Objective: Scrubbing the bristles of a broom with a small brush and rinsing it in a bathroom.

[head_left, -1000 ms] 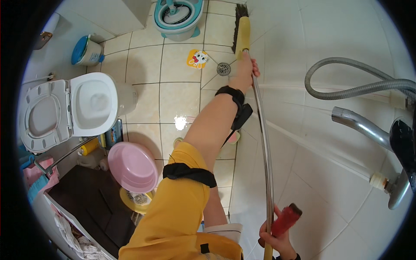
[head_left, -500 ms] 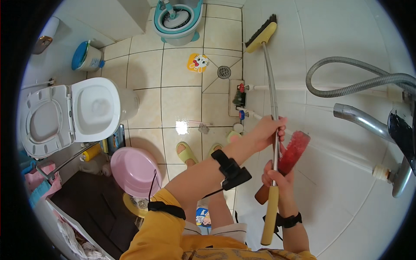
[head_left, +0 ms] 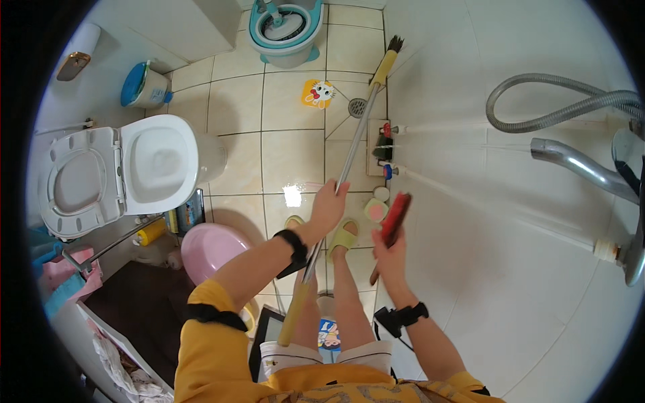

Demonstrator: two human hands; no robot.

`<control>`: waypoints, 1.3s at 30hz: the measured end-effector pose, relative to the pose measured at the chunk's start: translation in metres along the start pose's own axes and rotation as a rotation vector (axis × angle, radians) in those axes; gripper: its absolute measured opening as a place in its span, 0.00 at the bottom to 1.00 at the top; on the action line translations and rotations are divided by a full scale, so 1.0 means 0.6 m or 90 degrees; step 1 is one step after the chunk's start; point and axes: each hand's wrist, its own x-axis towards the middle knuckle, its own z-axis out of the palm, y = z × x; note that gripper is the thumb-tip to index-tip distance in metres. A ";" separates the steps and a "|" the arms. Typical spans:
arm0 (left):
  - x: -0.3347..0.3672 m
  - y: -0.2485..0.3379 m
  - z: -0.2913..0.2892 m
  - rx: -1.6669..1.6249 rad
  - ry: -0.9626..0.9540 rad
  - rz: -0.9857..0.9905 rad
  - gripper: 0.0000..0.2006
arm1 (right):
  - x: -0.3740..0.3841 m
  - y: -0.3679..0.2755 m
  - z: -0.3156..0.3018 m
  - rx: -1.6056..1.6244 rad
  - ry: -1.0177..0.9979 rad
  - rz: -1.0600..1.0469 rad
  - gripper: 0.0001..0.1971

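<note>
My left hand (head_left: 329,209) is closed around the metal pole of a long-handled floor brush (head_left: 352,153). The yellow grip end of that pole hangs near my left thigh, and its dark-bristled head points away, above the floor or wall by the drain. In my right hand (head_left: 391,252) is a short hand brush (head_left: 397,216) with red bristles and a brown handle, held upright-tilted to the right of the pole. The two brushes are apart. My fingers wrap both handles and are partly hidden.
A white toilet (head_left: 161,164) with raised lid stands at left, a pink basin (head_left: 211,252) below it. A mop bucket (head_left: 285,40) sits at the far end. Pipes with valves (head_left: 388,171) run along the right wall, beneath a shower hose (head_left: 537,124). A floor drain (head_left: 357,107) lies ahead.
My left hand has carried the long brush left and down, away from the right wall, and its head has turned. My right hand has let go of the pole and keeps the red brush.
</note>
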 end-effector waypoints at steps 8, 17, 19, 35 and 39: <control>-0.214 -0.035 -0.119 -0.009 -0.046 -0.080 0.15 | 0.116 -0.024 0.023 0.167 -0.053 -0.058 0.19; -0.347 -0.076 -0.189 0.185 -0.025 0.039 0.19 | 0.183 -0.069 0.100 0.503 -0.108 0.102 0.14; -0.348 -0.091 -0.194 0.251 0.033 0.087 0.18 | 0.182 -0.057 0.105 0.591 -0.164 0.105 0.14; -0.119 0.101 -0.079 0.101 0.133 0.158 0.12 | 0.036 -0.110 0.055 0.333 -0.025 -0.089 0.14; -0.119 0.108 -0.084 0.102 0.196 0.193 0.13 | 0.015 -0.129 -0.051 0.046 0.128 -0.163 0.14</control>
